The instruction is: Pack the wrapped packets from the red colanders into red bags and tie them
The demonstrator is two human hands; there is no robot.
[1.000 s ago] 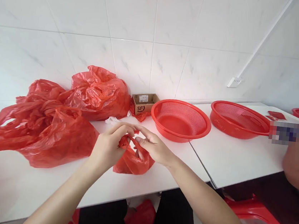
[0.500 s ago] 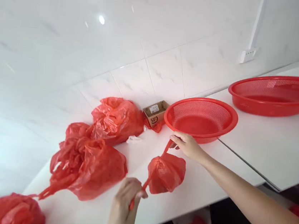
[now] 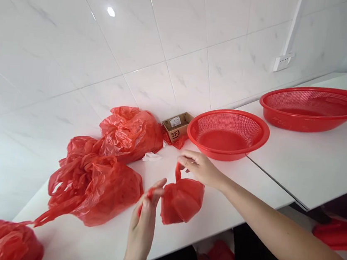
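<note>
A small red plastic bag point(image 3: 182, 202) with a rounded, filled body is at the middle of the white table point(image 3: 216, 193). My right hand point(image 3: 199, 166) pinches one twisted end of it above its top. On its left side my left hand point(image 3: 147, 210) is closed on another red strip of the bag, which passes between thumb and fingers. What the bag contains is hidden. Left of my hands lie larger red plastic bags, one tied with knotted handles point(image 3: 100, 192) and one bulging behind it point(image 3: 132, 133).
Behind my right hand stands a round red perforated basket point(image 3: 225, 154), with a larger red basket point(image 3: 305, 124) to its right. A small open cardboard box point(image 3: 176, 132) sits by the wall. Another red bag point(image 3: 4, 242) fills the near left corner.
The view has shifted slightly. My left hand has risen and turned with its strip, and my right hand has moved left, so both are nearer each other above the small bag.
</note>
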